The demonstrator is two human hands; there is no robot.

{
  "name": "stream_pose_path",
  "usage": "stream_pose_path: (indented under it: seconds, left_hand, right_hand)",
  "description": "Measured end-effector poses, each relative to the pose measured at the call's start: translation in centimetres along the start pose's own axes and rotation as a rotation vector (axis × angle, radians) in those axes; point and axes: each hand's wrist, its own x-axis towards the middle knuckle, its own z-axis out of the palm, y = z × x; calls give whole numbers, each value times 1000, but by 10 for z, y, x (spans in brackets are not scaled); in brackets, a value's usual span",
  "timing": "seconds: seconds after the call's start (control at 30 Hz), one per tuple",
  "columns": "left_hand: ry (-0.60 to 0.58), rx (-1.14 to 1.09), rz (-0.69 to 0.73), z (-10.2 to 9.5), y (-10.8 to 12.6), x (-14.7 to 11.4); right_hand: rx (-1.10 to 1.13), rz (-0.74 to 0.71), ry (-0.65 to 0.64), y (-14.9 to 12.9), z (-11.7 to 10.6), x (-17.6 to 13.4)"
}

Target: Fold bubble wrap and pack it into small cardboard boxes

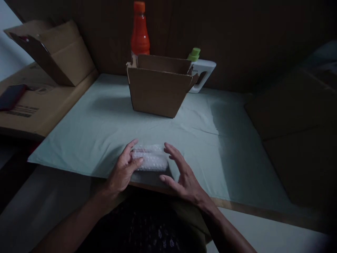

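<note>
A small bundle in clear bubble wrap (151, 161) is at the front edge of the cloth-covered table; what the wrap encloses cannot be made out. My left hand (125, 165) grips its left end, the thumb pressed on the near face and the fingers behind. At the bundle's right end, my right hand (181, 174) is spread, thumb and fingers apart, with the fingertips close to the wrap. Whether those fingertips touch it is hard to tell.
An open cardboard box (158, 91) stands mid-table. Behind it are an orange bottle (140, 33) and a white container (205, 70) with a green cap. At left, another carton (67, 52) and a dark phone-like object (12, 96) rest on cardboard. Large dark cardboard (297, 140) borders the right.
</note>
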Motion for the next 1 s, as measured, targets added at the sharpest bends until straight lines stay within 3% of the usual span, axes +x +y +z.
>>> stream_pose_path:
  seconds: [0.1, 0.17, 0.33, 0.47, 0.53, 0.6, 0.67, 0.73, 0.8, 0.87, 0.93, 1.0]
  left_hand:
    - [-104, 83, 22, 5, -1, 0]
    - [-149, 142, 13, 9, 0, 4]
    - [-221, 288, 6, 13, 4, 25]
    - [-257, 360, 19, 14, 1, 42]
    - [-276, 501, 140, 18, 9, 53]
    - [-235, 719, 447, 24, 30, 72]
    - [-105, 935, 843, 31, 65, 99]
    - [38, 1118, 1101, 37, 105, 134]
    - [125, 1300, 1151, 41, 141, 168]
    - [106, 1450, 1083, 42, 164, 193]
    - [42, 1537, 1032, 41, 173, 202]
    - [-10, 1565, 1055, 37, 170, 192]
  right_hand:
    - [347, 236, 7, 3, -7, 0]
    - [385, 303, 0, 4, -8, 4]
    - [76, 175, 31, 3, -11, 9]
    - [22, 75, -22, 3, -21, 4]
    - [6, 53, 30, 7, -29, 4]
    - [-14, 105, 105, 10, -40, 5]
    - [-29, 195, 157, 11, -55, 8]
    - [-45, 250, 183, 9, -70, 11]
    - [-69, 260, 197, 6, -83, 14]
    - [-97, 247, 210, 2, -93, 17]
    - [-136, 226, 237, -4, -103, 21]
    - [-179, 199, 287, -12, -116, 23]
